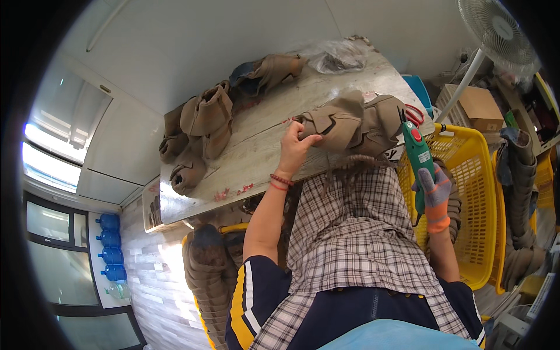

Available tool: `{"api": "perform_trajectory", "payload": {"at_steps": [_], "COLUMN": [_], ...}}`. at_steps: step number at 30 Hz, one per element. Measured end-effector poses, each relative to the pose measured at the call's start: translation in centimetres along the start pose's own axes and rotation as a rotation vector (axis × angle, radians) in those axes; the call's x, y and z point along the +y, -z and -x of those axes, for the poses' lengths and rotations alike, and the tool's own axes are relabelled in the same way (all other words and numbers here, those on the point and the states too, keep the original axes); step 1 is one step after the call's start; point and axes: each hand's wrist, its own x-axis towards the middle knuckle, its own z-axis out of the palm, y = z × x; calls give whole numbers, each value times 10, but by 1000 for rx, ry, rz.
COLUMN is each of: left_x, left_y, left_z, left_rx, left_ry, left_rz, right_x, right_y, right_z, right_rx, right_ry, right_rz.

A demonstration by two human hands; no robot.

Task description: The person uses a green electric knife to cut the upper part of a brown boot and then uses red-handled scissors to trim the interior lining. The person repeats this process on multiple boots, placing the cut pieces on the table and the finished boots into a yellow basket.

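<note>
My bare left hand pinches the left end of a brown boot upper lying at the table's near edge, with the thumb on top. Another brown upper rests against its right side. In my right hand, which wears a grey and orange glove, is a green handheld power tool with a red button. The tool's narrow dark tip points away from me, close beside the right-hand upper. Red-handled scissors lie just beyond the tip, partly hidden by it.
More brown uppers sit at the table's left and back. Clear plastic wrap lies on the far corner of the table. A yellow basket stands at my right, and stacked uppers at my left. A fan stands back right.
</note>
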Motion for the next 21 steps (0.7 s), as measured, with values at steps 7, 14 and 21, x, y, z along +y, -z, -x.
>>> {"api": "perform_trajectory", "payload": {"at_steps": [7, 14, 21], "left_x": [-65, -89, -97], "left_y": [50, 48, 48], "left_z": [35, 54, 93], "left_rx": [394, 392, 100], "left_ry": [136, 292, 237], "left_rz": [-199, -153, 359], "right_x": [19, 22, 24], "right_y": [0, -9, -12], "right_z": [1, 5, -3], "right_rx": [-44, -97, -158], "right_ry": [-47, -61, -107], "right_rz": [-43, 71, 107]}}
